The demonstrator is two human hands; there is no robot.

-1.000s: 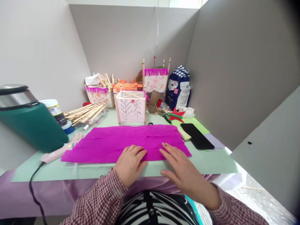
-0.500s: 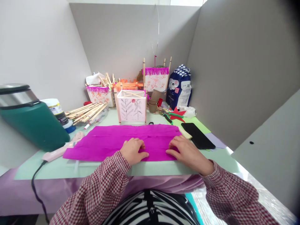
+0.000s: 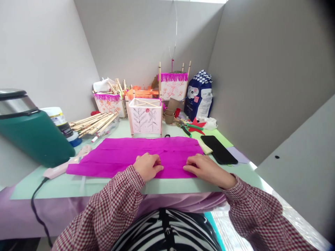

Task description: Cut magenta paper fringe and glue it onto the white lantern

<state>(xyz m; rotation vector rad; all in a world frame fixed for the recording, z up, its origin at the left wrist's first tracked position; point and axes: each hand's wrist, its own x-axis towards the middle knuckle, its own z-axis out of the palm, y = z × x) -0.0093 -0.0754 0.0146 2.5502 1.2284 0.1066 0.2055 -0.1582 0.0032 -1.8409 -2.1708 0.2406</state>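
A sheet of magenta crepe paper lies across the front of the table, with crosswise creases. My left hand is on its middle, fingers curled down and thumb towards the right, gripping a bit of the paper. Facing it, my right hand bends its fingers and thumb onto the paper near the right end in the same pinch-like way. Purple paper shows between the two hands. The fingertips are partly hidden, so how much paper each hand grips is unclear.
A green flask, a pink glue gun and bamboo sticks are at left. Behind the paper stands a white stick-framed box. A black phone, green-handled pliers and a blue bag lie right.
The whole view has shifted slightly, with things sitting a little further left and up. Both hands stay on the crepe paper in nearly the same pose.
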